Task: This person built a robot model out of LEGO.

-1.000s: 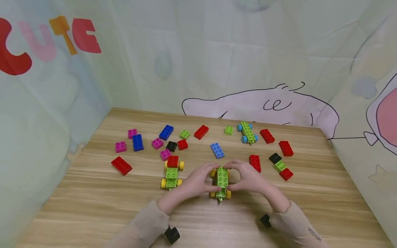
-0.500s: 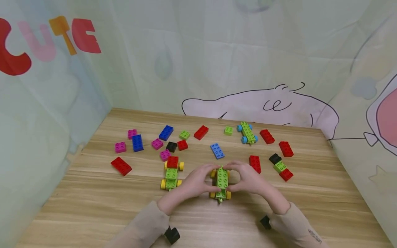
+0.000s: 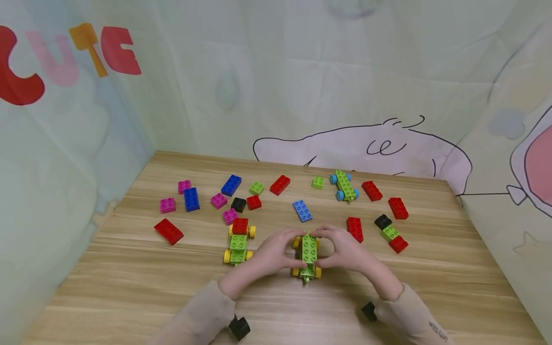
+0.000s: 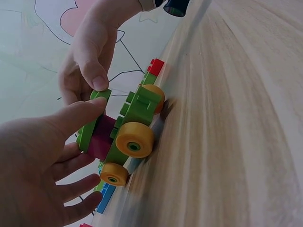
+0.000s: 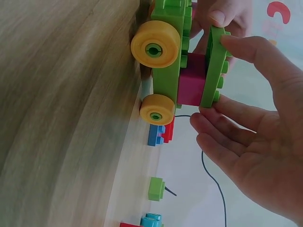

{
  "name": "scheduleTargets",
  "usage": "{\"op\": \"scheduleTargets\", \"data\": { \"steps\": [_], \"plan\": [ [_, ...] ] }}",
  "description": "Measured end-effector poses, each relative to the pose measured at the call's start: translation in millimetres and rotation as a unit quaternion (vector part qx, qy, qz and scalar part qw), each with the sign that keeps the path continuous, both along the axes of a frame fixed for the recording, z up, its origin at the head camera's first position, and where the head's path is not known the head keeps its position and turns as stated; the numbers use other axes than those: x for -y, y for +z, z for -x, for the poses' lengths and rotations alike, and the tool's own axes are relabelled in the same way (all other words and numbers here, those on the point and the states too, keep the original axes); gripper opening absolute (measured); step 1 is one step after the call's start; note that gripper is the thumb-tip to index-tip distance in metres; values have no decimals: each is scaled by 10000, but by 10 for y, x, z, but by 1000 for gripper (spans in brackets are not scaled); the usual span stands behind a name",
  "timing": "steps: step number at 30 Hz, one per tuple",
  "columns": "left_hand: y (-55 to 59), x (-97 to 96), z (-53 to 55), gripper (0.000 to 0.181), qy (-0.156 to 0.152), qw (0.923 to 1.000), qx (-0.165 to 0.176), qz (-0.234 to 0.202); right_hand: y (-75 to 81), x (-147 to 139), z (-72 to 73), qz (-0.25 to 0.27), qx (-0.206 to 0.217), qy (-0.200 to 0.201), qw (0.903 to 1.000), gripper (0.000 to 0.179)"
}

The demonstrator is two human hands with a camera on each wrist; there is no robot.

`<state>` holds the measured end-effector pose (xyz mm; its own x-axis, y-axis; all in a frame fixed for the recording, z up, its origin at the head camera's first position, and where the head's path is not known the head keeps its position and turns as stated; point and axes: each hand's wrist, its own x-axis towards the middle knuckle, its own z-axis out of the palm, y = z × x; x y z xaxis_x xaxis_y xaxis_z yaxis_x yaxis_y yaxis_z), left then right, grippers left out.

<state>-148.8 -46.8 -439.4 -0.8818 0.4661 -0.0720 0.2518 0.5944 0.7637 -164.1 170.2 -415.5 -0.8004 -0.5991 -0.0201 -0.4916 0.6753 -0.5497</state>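
Note:
A green toy car base (image 3: 307, 272) with yellow wheels stands on the table in front of the person. On its studs sits a magenta brick (image 5: 191, 80), and a flat green plate (image 3: 309, 247) lies across the top of that brick, one end tilted slightly away in the right wrist view. The left hand (image 3: 276, 251) pinches the plate's left side between thumb and fingers. From the other side the right hand (image 3: 345, 247) pinches the same plate, thumb near the close end and fingers at the far end. In the head view, the plate hides the magenta brick.
Left of the hands stands another yellow-wheeled car (image 3: 238, 243) with a red brick on it. A blue-wheeled car base (image 3: 344, 185) is at the back. Loose bricks lie around, including a light blue plate (image 3: 303, 211), a red brick (image 3: 355, 229) and a black-green-red row (image 3: 390, 233).

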Motion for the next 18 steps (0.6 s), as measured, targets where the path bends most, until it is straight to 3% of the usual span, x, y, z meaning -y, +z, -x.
{"op": "scheduleTargets", "data": {
  "steps": [18],
  "plan": [
    [-6, 8, 9, 73, 13, 10000, -1, 0, -16, 2, 1, 40, 51, -37, 10000, 54]
  ]
}}
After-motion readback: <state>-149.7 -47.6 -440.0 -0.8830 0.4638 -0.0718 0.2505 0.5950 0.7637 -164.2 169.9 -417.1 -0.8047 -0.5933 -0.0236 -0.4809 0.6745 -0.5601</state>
